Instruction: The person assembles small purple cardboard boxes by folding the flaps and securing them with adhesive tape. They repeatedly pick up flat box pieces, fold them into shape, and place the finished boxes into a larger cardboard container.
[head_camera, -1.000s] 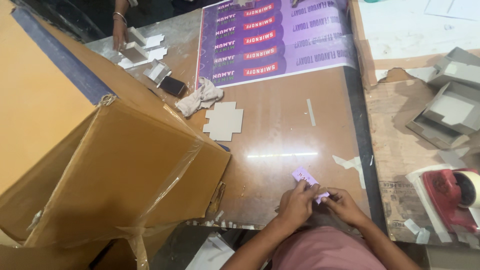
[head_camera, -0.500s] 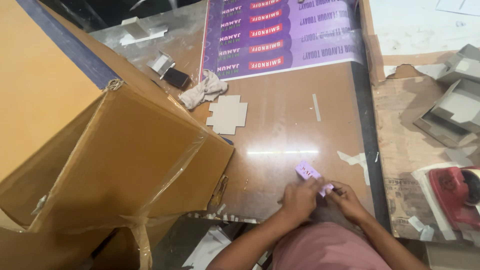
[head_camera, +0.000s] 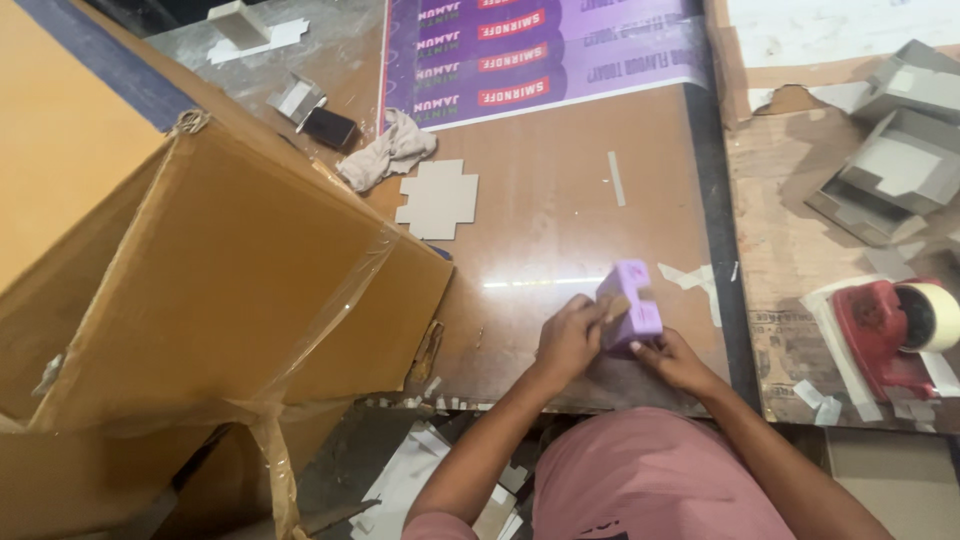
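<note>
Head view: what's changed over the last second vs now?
The small purple box has come up off the table; earlier it lay flatter and lower. Both the left hand and the right hand keep hold of it. Unchanged: the flat grey card blank, the crumpled cloth, the large cardboard carton and the red tape dispenser.

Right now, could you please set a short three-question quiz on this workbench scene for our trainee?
1. True or false: both hands hold the small purple box.
2. What lies on the table just right of the crumpled cloth? A) flat grey card cut-out B) scissors
3. On which side of the person does the red tape dispenser sit?

Key: 1 true: left hand, right hand. 2 A. 3 right.
</note>
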